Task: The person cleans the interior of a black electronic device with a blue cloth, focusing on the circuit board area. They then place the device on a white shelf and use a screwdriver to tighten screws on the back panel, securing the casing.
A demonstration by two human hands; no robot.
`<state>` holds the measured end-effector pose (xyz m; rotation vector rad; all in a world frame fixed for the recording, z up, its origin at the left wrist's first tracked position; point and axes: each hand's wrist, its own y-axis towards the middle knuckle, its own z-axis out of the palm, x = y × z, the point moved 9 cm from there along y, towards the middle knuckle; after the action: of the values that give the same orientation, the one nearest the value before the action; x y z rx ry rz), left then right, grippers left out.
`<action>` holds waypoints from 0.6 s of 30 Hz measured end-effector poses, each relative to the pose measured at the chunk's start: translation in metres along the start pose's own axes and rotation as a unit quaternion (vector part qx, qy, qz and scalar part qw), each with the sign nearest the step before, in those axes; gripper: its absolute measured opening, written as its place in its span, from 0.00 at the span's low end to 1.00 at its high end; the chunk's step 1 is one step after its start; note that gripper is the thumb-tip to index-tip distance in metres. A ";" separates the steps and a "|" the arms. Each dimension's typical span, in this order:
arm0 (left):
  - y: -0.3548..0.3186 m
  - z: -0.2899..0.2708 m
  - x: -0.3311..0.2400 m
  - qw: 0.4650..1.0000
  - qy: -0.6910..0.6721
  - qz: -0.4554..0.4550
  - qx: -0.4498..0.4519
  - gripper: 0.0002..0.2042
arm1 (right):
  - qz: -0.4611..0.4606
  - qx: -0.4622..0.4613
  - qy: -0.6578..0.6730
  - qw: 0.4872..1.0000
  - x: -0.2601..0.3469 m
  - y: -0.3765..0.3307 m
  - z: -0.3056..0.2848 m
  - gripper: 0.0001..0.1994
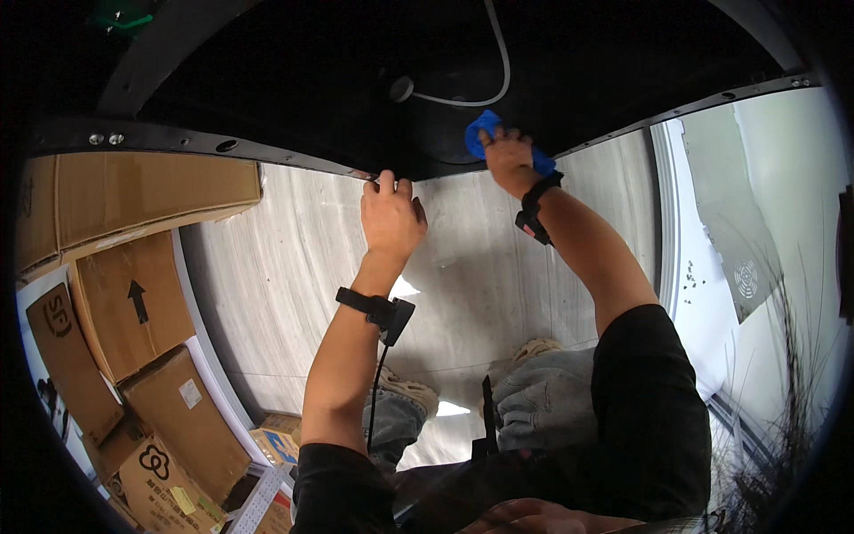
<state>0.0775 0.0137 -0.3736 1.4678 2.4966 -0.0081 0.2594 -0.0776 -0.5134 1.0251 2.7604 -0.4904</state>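
Note:
A large black cabinet or frame (pixel 294 107) fills the upper part of the view, with a dark inner floor. My right hand (pixel 509 160) presses a bunched blue cloth (pixel 485 133) onto that dark surface, just inside the front edge. Part of the cloth sticks out beside the wrist. My left hand (pixel 390 218) rests its fingertips on the cabinet's front rim, left of the cloth; its fingers are stretched out and hold nothing. Behind the cloth, a white cable (pixel 503 62) curves down to a small round grey piece (pixel 402 89) on the dark surface.
Cardboard boxes (pixel 138 307) stand stacked along the left side. Below is a light wood-grain floor (pixel 294 258), with my shoes (pixel 407 388) on it. A white panel (pixel 703 222) stands at the right, near thin dark plant-like strands (pixel 792 418). Bolts line the cabinet's rim.

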 end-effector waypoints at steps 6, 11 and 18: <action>0.001 0.000 -0.003 1.000 -0.002 0.003 0.001 0.09 | 0.055 0.032 0.051 0.997 -0.022 0.025 0.002 0.26; 0.000 0.004 0.001 1.000 -0.011 0.003 0.007 0.10 | -0.056 -0.039 0.065 0.996 0.005 -0.005 -0.005 0.27; 0.001 0.001 0.000 1.000 -0.010 0.011 0.011 0.11 | -0.140 -0.071 0.200 0.967 0.105 -0.018 -0.017 0.22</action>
<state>0.0786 0.0146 -0.3742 1.4964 2.4726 -0.0453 0.1680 -0.0212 -0.5197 0.7746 3.2634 -0.1214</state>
